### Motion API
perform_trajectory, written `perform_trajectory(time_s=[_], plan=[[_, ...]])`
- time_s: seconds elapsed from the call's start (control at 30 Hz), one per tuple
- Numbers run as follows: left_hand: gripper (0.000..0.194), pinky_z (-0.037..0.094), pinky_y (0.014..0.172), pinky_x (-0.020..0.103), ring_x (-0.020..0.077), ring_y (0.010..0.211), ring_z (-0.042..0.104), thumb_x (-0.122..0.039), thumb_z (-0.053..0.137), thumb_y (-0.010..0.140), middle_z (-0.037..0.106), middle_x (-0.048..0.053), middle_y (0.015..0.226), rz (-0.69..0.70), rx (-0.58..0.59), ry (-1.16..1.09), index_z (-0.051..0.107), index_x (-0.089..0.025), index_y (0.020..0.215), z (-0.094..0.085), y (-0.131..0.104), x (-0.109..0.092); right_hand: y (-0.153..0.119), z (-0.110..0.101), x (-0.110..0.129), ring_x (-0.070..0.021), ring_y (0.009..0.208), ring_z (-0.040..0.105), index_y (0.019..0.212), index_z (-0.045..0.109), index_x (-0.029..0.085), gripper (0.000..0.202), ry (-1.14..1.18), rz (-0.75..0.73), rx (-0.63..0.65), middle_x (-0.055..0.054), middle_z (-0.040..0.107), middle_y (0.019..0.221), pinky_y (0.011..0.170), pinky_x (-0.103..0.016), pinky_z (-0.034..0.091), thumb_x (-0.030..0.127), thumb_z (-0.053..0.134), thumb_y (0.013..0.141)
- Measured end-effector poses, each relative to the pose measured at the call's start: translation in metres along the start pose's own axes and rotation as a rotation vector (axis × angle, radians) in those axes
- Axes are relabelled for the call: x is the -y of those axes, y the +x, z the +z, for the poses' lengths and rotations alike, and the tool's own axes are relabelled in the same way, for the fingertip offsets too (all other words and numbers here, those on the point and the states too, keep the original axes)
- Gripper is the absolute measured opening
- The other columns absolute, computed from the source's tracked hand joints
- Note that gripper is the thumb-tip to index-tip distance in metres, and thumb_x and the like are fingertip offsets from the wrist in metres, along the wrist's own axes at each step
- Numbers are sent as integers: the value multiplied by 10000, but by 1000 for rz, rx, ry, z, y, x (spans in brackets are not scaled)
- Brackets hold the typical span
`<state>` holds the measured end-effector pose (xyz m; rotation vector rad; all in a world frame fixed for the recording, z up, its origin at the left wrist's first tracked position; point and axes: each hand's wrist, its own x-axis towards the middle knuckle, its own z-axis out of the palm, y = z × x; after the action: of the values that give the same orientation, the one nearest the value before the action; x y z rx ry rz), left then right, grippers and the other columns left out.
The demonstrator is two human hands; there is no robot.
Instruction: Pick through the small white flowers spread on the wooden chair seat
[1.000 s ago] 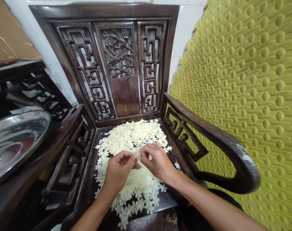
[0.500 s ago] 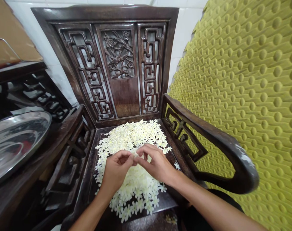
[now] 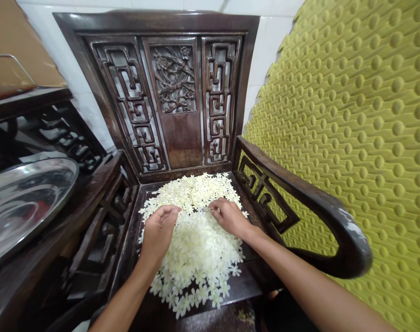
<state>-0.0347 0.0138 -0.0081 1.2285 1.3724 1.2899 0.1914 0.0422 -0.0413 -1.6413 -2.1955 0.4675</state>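
Note:
White star-shaped flowers [image 3: 196, 258] lie heaped over the seat of a dark carved wooden chair [image 3: 182, 147]. Above the left part of the heap is my left hand [image 3: 161, 226], its fingers bent and pressed together near the thumb; anything between the tips is too small to make out. My right hand [image 3: 227, 216] hovers at the right of the heap, thumb and fingers curled close together over the flowers, and what it may pinch is hidden. A gap with flowers below separates the two hands.
A shiny round metal tray [image 3: 66, 184] rests at the left beside the chair's left armrest [image 3: 106, 180]. The right armrest [image 3: 299, 193] curves forward beside a yellow bumpy sheet [image 3: 351, 115]. White tiles [image 3: 261, 46] are behind the chair.
My hands were together at the fingertips over a pale flower and have now moved apart, the left to the left and the right to the right. The view has shifted slightly.

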Motion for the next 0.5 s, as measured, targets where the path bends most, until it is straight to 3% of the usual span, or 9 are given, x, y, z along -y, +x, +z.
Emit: perform_trajectory(time_s=[0.17,0.33,0.5], plan=[[215,516,802,274,201,901,693,-373,697,797,765,64,955,16,-34,-17,711,-172,871,-2,1,-7,38,31,7,-183,952,645,1060,701,219,180,-25,-55,117,-54,686,1050,816,-260,447,179,616,905],[208,520,801,284,201,880,691,-364,700,791,765,66,943,35,-49,-10,708,-170,867,-7,1,-15,71,68,28,-224,986,658,1209,628,166,291,-104,16,175,-126,651,1154,843,-342,518,237,643,927],[203,513,793,280,204,899,688,-361,688,810,764,66,972,34,-14,22,706,-170,878,-15,0,-12,80,74,22,-230,1051,638,1245,586,153,324,-167,68,215,-107,605,1253,883,-429,557,322,606,969]])
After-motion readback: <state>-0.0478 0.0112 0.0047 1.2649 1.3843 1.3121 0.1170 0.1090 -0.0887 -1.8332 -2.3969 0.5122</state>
